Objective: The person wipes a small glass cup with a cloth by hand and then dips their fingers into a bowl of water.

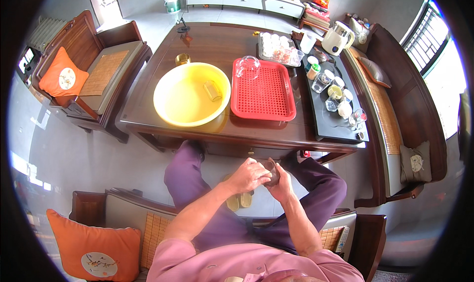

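Observation:
Both my hands meet above my lap, in front of the dark wooden table (207,42). My right hand (282,182) cups a small dark brown cup (272,169) from below. My left hand (251,175) covers the cup's top and side, its fingers curled over the rim. On the table ahead stands a big yellow basin (174,104) with a clear glass (213,90) lying in it. Next to the basin lies a red perforated tray (266,97) with an upturned clear glass (248,66) at its far edge.
A black tea tray (332,121) with several small cups sits at the table's right end, beyond it a white kettle (337,37) and a clear box of glasses (279,49). Wooden benches with orange cushions (63,78) flank the table. A gold-coloured tin (182,59) stands behind the basin.

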Action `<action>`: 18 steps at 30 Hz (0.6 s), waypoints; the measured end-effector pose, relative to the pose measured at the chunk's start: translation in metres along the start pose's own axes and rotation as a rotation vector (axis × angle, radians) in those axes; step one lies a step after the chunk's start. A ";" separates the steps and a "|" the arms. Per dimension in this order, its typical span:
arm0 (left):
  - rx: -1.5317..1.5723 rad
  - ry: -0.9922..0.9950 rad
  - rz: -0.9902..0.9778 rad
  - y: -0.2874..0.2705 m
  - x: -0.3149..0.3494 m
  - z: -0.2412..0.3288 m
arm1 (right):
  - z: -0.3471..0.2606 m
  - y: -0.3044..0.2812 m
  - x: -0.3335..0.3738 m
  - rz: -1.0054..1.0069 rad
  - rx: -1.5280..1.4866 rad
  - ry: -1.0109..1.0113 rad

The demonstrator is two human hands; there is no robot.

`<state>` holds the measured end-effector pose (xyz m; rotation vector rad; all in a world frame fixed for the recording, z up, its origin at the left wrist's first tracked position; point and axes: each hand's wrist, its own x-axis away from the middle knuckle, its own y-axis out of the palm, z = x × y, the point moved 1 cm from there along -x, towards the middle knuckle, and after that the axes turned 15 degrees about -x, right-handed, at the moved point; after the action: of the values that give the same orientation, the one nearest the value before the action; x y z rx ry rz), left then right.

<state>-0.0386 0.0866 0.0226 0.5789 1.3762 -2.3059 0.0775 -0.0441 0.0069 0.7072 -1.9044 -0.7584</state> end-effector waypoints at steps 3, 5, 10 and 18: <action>-0.089 0.020 -0.018 0.003 0.002 0.000 | 0.002 -0.004 -0.003 -0.039 -0.032 -0.007; -0.135 0.034 -0.013 0.004 0.002 -0.001 | 0.002 -0.002 -0.002 -0.032 -0.017 -0.021; -0.253 0.056 -0.040 0.008 0.001 0.001 | 0.002 -0.010 -0.005 0.007 0.024 -0.052; 0.130 -0.096 0.013 0.007 0.002 -0.006 | -0.003 -0.005 0.006 -0.141 -0.096 0.083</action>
<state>-0.0352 0.0885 0.0139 0.5074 1.1828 -2.3931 0.0782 -0.0527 0.0072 0.8066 -1.7448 -0.8883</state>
